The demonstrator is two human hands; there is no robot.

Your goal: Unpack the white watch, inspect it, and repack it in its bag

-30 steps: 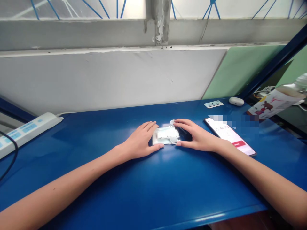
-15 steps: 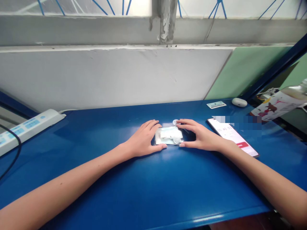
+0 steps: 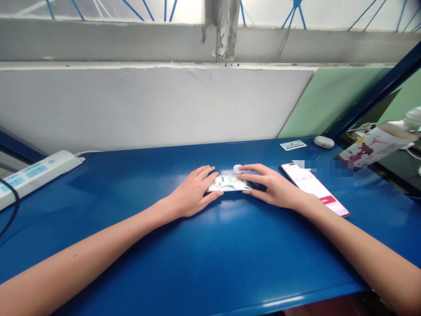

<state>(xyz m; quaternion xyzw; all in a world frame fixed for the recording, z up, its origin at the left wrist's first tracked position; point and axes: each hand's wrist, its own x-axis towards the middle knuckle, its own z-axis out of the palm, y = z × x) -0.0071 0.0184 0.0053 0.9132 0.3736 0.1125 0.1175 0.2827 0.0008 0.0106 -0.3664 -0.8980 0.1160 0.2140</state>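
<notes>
A small clear plastic packet [image 3: 228, 183] with something white inside lies mid-table on the blue table [image 3: 210, 263]. My left hand [image 3: 194, 191] grips its left end between thumb and fingers. My right hand [image 3: 272, 188] grips its right end the same way. The packet looks tilted, so it shows as a thin strip. A small white round piece [image 3: 237, 168] sits just behind the packet, by my right fingertips.
A phone [image 3: 314, 188] with a lit timer screen lies right of my right hand. Behind it are a white card [image 3: 292, 145] and a white earbud case [image 3: 324, 141]. A bottle [image 3: 378, 142] lies at the far right. A power strip [image 3: 36, 173] sits at the left by the wall.
The packet lay flat between my hands; now both hands have tipped it, so it appears much thinner. The hands stay at its two ends.
</notes>
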